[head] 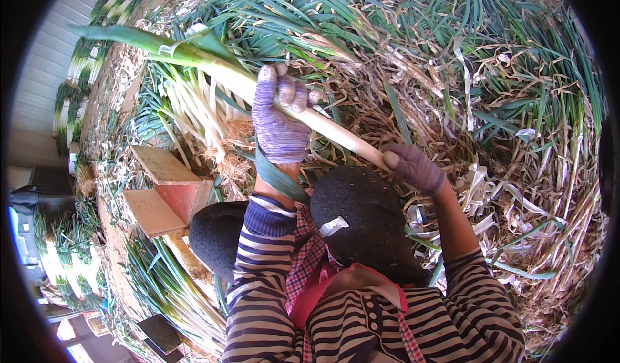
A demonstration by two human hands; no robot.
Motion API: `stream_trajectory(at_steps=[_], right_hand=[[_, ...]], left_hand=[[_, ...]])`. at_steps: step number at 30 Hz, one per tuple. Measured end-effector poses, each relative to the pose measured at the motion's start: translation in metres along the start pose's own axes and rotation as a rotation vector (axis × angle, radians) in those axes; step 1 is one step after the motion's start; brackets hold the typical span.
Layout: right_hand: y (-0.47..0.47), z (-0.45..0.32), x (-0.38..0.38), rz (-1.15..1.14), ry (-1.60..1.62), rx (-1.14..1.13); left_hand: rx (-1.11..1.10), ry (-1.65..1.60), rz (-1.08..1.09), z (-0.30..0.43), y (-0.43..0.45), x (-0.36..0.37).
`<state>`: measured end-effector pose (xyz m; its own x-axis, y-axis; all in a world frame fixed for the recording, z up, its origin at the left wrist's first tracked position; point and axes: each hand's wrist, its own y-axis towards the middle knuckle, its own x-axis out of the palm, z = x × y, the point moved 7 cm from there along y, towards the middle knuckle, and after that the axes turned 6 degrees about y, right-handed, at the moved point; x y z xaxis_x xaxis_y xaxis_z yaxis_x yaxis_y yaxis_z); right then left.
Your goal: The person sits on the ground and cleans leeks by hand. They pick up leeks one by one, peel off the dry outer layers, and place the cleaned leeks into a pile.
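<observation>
A large green onion, perhaps a leek [339,133], slants across the view above my knees, its green leaves at the upper left and its white end at the lower right. My left hand [285,113], in a purple knit glove, grips the shank near the middle. Around the white lower end my right hand [414,168] is closed, also gloved; the root end is hidden by it. A green leaf [276,174] hangs over my left wrist. To the left of that hand lies a bunch of white-stemmed onions [193,101] with roots showing. A scrap of pale peel [334,226] rests on my dark trouser knee.
A wooden box-like stand [167,174] sits at my left, with more green onions [169,290] below it. Heaped green leaves [465,19] spread across the top and right, over dry husks and peelings [484,193]. Bundled onions [68,261] stand at the far left.
</observation>
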<state>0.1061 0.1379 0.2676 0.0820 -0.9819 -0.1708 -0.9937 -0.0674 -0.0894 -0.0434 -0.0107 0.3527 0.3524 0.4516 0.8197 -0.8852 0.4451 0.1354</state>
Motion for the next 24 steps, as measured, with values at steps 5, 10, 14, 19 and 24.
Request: stream_trajectory(at_steps=[5, 10, 14, 19, 24], right_hand=[[-0.026, 0.021, -0.008, -0.074, 0.096, 0.123], [-0.025, 0.029, -0.003, -0.070, 0.149, 0.192], [-0.010, 0.019, -0.001, 0.004, 0.111, 0.087], [0.005, 0.000, -0.003, 0.194, -0.290, -0.122], [0.012, -0.020, 0.008, 0.124, -0.386, -0.210]], left_hand=[[-0.013, 0.040, 0.065, -0.001, 0.000, -0.013], [-0.003, 0.072, 0.198, -0.007, -0.002, -0.025], [-0.006, 0.104, 0.209, -0.014, -0.008, -0.022], [-0.093, 0.063, 0.181, -0.036, -0.014, -0.020], [-0.092, 0.021, 0.098, -0.038, -0.014, -0.019]])
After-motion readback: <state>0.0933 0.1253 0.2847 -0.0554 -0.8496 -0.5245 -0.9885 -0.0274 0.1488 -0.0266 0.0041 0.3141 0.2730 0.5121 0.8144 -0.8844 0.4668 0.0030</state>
